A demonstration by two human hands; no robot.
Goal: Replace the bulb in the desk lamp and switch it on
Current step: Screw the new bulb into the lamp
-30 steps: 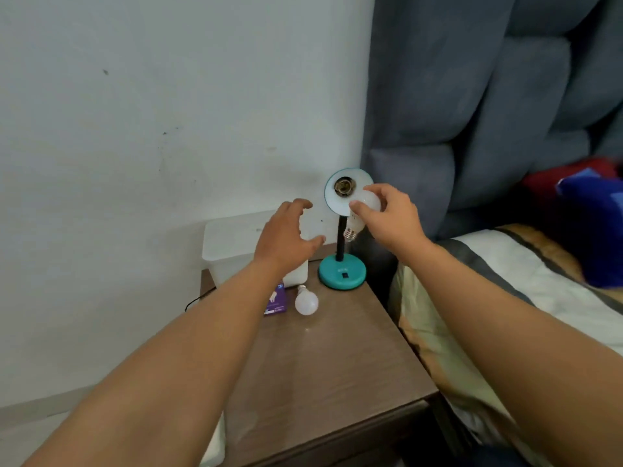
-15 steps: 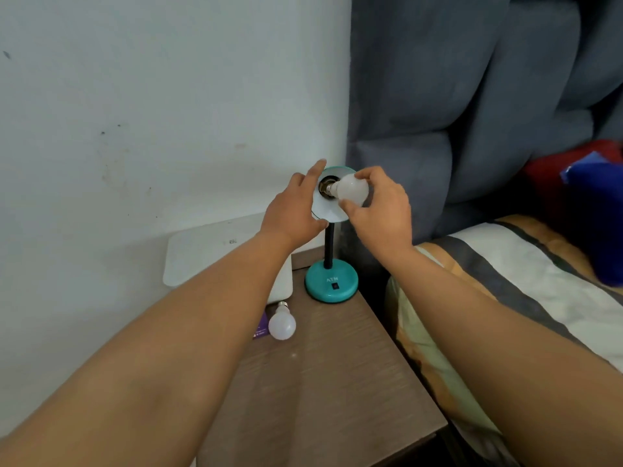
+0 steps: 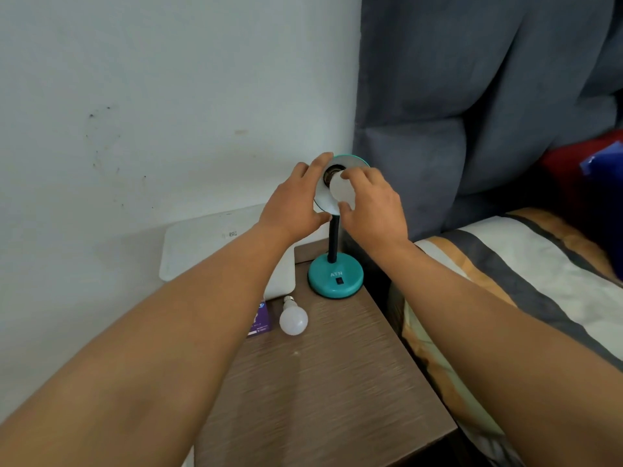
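A teal desk lamp stands at the far end of the bedside table, its round base (image 3: 336, 277) carrying a black switch and its shade (image 3: 350, 162) tilted toward me. My left hand (image 3: 296, 203) grips the left rim of the shade. My right hand (image 3: 372, 203) holds a white bulb (image 3: 342, 190) with its screw end in the socket at the middle of the shade. A second white bulb (image 3: 293, 319) lies loose on the table, in front of the lamp base.
The brown wooden bedside table (image 3: 337, 382) stands against a white wall. A white box (image 3: 202, 247) sits at its back left, a purple card (image 3: 261, 320) beside the loose bulb. A grey padded headboard (image 3: 472, 96) and a bed with a striped cover (image 3: 522, 264) lie to the right.
My right hand raised the bulb from beside the lamp stem and pressed it into the shade's socket. My left hand came up and took hold of the shade's rim.
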